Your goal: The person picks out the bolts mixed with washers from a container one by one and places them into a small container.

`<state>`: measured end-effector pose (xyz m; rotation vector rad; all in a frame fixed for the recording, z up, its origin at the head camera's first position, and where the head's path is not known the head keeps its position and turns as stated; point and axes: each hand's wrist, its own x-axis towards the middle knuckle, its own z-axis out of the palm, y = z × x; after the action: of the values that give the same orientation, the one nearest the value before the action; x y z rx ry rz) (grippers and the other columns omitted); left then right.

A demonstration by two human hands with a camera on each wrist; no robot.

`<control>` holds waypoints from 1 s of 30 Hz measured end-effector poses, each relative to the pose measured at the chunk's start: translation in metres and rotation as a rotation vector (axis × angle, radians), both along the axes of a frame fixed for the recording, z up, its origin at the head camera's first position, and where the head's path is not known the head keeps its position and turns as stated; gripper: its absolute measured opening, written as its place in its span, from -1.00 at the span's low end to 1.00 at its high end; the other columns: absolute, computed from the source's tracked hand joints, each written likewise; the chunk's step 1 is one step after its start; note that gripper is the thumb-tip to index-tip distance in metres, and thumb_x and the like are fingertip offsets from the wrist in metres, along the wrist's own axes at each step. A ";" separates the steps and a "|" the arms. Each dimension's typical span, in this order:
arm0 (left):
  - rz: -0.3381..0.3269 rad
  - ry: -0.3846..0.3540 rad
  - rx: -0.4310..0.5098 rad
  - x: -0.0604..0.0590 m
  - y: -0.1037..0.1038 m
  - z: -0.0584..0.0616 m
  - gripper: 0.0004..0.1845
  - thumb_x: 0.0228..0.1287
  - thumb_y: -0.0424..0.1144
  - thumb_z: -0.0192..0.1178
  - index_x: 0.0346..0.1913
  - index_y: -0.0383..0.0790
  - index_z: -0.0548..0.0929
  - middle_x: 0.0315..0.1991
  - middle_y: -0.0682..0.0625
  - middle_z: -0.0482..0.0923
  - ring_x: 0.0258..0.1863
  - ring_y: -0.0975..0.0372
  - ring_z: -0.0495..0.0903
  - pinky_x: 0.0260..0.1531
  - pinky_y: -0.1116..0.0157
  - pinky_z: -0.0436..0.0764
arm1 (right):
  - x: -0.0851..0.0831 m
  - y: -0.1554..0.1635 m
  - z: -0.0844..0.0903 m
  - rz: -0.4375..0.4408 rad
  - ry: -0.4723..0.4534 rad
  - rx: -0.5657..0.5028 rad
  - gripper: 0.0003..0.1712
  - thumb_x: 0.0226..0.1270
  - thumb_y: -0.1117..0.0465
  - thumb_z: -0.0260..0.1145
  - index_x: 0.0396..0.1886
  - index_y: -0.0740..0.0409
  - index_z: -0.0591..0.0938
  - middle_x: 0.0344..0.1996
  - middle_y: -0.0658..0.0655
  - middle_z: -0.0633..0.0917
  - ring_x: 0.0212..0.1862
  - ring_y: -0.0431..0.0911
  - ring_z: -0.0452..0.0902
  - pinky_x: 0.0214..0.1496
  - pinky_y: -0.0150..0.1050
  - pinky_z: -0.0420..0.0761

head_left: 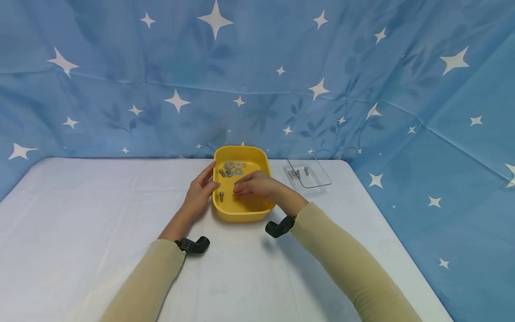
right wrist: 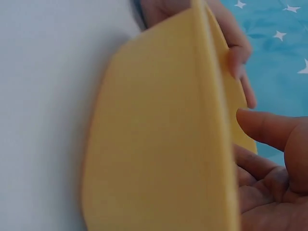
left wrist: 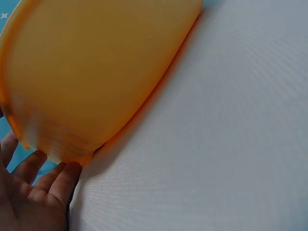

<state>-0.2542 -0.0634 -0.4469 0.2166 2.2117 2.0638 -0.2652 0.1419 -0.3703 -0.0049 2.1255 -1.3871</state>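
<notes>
R hand is inside the yellow tray, fingers bunched low over the tray floor, tips pointing left. Can't tell if it's pinching anything, tips too small in head view, and R wrist cam only shows thumb + palm next to the tray wall. Nearest part: a single bolt lying just left of the fingertips, not touching afaict. Rest of the hardware, bolts + flat washers, sits in a cluster at the tray's far end, beyond the hand.

L hand is outside, against the tray's left wall, fingers fairly straight along the rim; L wrist cam shows fingertips right at the wall's base. Bracing, not gripping.

Tray sits on white table, mid-back. Clear plastic tray w/ a few bolts sits to the right, apart from the yellow one. Blue star cloth behind.
</notes>
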 end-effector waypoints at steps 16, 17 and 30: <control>-0.005 -0.001 -0.010 0.000 -0.001 -0.001 -0.27 0.44 -0.23 0.02 0.61 0.21 0.11 0.64 0.11 0.05 0.62 0.12 0.12 0.55 0.05 0.28 | 0.003 -0.024 -0.018 -0.046 -0.031 -0.054 -0.57 0.46 0.23 0.27 0.25 0.32 0.62 0.07 0.22 0.77 0.12 -0.03 0.73 0.23 -0.22 0.68; -0.006 0.002 -0.012 0.000 -0.001 -0.001 -0.27 0.43 -0.23 0.02 0.61 0.21 0.11 0.64 0.11 0.05 0.61 0.12 0.13 0.55 0.05 0.27 | 0.002 -0.026 -0.020 -0.053 -0.039 -0.073 -0.57 0.47 0.23 0.25 0.25 0.33 0.61 0.08 0.23 0.76 0.13 -0.01 0.73 0.22 -0.21 0.68; -0.011 0.007 -0.019 0.000 -0.002 0.000 -0.26 0.44 -0.22 0.03 0.61 0.23 0.11 0.64 0.09 0.06 0.60 0.08 0.16 0.53 0.01 0.30 | 0.004 -0.042 -0.026 -0.117 -0.014 -0.103 -0.64 0.40 0.35 0.30 0.16 0.34 0.67 0.05 0.28 0.75 0.05 -0.01 0.75 0.15 -0.23 0.72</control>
<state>-0.2542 -0.0654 -0.4468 0.2348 2.2276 2.0391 -0.2612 0.1003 -0.3963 0.0894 2.0698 -1.5581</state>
